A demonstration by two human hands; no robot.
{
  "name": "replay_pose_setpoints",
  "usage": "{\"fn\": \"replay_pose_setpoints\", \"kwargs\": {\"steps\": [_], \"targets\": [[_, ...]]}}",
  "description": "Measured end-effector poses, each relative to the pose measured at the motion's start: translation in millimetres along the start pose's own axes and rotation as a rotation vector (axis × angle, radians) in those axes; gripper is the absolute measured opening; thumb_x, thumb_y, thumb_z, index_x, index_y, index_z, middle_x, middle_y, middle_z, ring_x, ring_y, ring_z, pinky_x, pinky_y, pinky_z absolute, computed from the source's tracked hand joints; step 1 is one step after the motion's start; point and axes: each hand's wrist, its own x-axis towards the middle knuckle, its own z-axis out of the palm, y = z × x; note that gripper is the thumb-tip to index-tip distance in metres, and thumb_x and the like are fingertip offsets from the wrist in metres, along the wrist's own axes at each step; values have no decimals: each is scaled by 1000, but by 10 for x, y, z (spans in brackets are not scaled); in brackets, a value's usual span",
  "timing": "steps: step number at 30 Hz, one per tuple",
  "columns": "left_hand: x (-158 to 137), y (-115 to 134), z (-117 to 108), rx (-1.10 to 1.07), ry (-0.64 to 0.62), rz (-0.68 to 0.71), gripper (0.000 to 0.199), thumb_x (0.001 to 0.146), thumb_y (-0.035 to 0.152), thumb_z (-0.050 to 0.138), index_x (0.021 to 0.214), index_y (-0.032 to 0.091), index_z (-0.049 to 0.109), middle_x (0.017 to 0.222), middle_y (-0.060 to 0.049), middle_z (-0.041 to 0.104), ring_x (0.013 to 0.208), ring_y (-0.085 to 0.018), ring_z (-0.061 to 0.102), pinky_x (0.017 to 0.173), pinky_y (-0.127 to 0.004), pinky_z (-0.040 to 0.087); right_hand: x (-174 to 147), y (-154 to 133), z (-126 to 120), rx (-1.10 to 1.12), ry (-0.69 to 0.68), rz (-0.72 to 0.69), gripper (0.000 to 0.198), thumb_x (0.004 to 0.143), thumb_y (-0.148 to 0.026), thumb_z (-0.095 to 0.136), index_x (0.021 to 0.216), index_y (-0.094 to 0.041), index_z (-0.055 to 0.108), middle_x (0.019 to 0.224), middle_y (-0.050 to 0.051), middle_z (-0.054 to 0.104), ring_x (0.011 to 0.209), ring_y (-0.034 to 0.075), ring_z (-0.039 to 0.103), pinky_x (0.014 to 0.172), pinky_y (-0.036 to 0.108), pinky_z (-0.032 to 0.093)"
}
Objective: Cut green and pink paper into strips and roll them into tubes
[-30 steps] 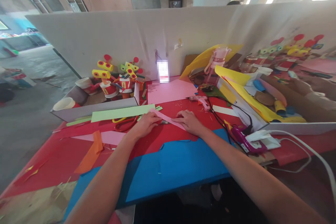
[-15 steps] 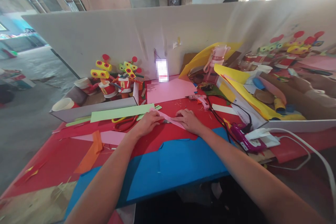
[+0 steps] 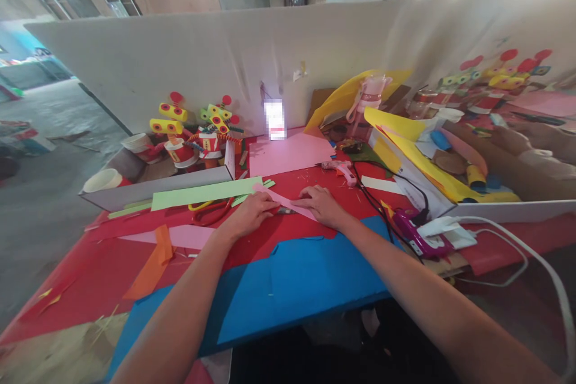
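A narrow pink paper strip (image 3: 284, 200) runs slantwise between my hands over the red table covering. My left hand (image 3: 252, 214) pinches its left part, with the strip's far end showing past the fingers. At the other end, the fingers of my right hand (image 3: 320, 204) are closed on the strip. Under the strip lies a small greyish object that I cannot make out. Left of my left hand are a light green paper strip (image 3: 202, 193) and scissors (image 3: 211, 211) with red and yellow handles. A pink paper sheet (image 3: 288, 155) lies beyond my hands.
A pink glue gun (image 3: 339, 169) lies right of the sheet, its black cord running to a purple power strip (image 3: 416, 234). Blue paper (image 3: 306, 282) covers the front edge. A box (image 3: 157, 189) with cup figures stands left. Another person's hands (image 3: 535, 144) are at far right.
The view has shifted slightly, so the surroundings sit a little further left and up. Both hands keep hold of the pink strip in nearly the same place.
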Motion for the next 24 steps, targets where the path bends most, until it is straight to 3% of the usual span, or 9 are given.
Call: {"fn": "replay_pose_setpoints", "kwargs": {"steps": [10,18,24], "targets": [[-1,69,-6,-15,-2,11,31,89,14,49,113,21,67,103,-9,63,98,-20,55,87,-34,43,8,18,32,-3,2,16,40,96,-17,41,121,-39,64,116,6,58,103,22,44,85,36,31],[-3,12,-5,6,40,12,30,86,12,51,109,21,69,108,-10,63,102,-22,55,91,-37,42,227,2,84,3,62,-4,40,96,-16,42,126,-35,61,112,7,59,99,20,45,85,34,32],[4,-3,17,10,45,29,29,86,12,53,109,20,69,105,-11,64,104,-23,56,93,-38,43,-18,204,-75,143,84,-108,33,99,-31,42,124,-29,63,98,7,59,90,17,50,85,32,35]]}}
